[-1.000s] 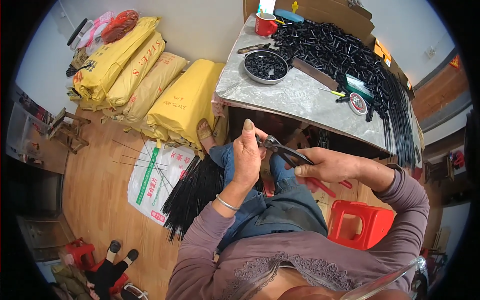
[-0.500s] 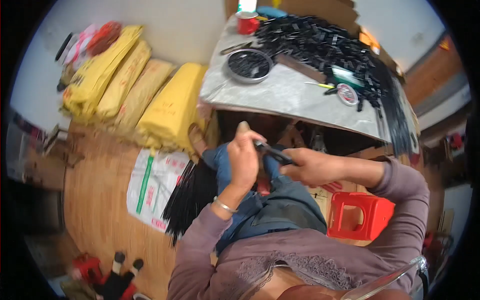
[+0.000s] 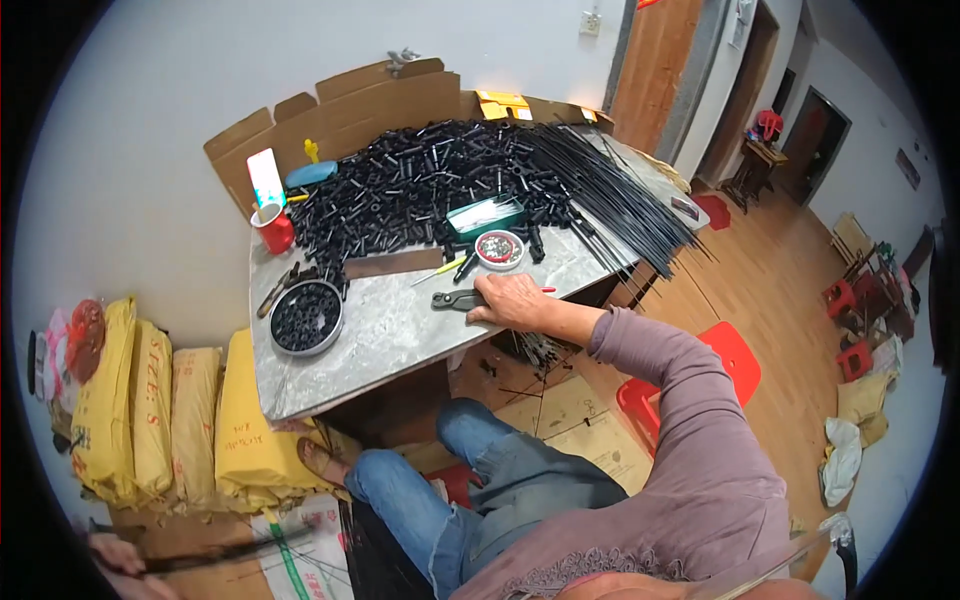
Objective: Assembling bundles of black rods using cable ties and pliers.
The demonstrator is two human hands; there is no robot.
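Note:
My right hand is on the grey tabletop near its front edge, its fingers closed over the handles of the black-headed pliers. The pliers lie flat, with their jaws pointing left. Far down at the lower left is my left hand, smeared by motion, closed on thin black rods that stretch to the right. Just beyond my right hand sits a round dish of small metal pieces. A yellow-tipped tool lies beside it.
Black tubular parts are heaped across the table, with long black rods at its right. A round tray of black rings and a red mug stand left. Yellow sacks line the wall; a red stool stands right.
My right hand has brought the pliers from over my lap onto the table. My left hand has left the pliers for the lower left. The view has shifted, showing more room at right.

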